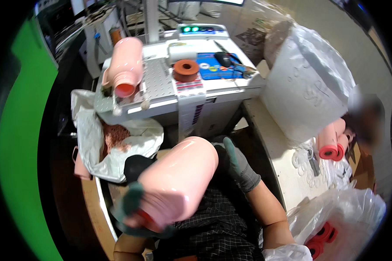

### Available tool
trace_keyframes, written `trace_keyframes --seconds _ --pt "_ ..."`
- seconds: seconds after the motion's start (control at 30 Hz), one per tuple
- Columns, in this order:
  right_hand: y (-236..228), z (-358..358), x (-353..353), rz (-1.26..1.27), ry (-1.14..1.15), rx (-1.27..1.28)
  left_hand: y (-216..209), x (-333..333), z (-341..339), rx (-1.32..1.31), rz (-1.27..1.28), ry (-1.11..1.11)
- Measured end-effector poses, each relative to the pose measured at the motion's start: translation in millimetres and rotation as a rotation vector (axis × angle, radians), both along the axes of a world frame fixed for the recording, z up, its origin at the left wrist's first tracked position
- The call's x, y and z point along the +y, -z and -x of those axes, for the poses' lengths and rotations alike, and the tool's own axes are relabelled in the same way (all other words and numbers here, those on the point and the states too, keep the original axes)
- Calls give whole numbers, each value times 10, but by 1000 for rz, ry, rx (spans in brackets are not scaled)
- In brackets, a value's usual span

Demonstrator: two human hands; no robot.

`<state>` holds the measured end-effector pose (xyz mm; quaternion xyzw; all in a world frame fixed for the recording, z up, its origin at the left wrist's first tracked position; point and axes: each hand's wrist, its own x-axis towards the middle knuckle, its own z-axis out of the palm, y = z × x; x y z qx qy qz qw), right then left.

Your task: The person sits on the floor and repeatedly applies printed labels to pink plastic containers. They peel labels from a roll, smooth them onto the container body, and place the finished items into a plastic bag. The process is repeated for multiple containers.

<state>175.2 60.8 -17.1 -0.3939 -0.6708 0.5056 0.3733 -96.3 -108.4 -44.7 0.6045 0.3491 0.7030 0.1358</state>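
Note:
A large glossy pink bottle lies tilted across my lap, its neck toward the lower left and its base toward the upper right. My left hand, in a teal-coated glove and smeared by motion, grips it round the neck, where a red-orange mouth shows. Close by the base is my right hand, in a grey and teal glove. Its visible fingers point up, not wrapped round anything; whether it touches the base I cannot tell. Ahead on the white machine, a second pink bottle rests with its mouth facing me.
On the white machine's perforated top sit an orange-brown tape roll and a blue mat with small tools. A white bag at left holds pinkish material. At right are a tall white sack, pink-red cylinders and a clear bag.

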Motion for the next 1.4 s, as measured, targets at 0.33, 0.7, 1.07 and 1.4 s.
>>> trace_keyframes --seconds 0.33,0.7,1.07,1.4 --pt "80 -610 41 287 -31 630 -389 146 -95 733 15 296" --pt "172 -299 -793 -513 44 -32 208 989 -939 -220 615 202" --pt "213 -686 -940 -168 249 1 432 1784 -1270 -194 867 480" --pt "-338 -665 -815 158 -45 -324 -315 1283 -1662 620 793 201"
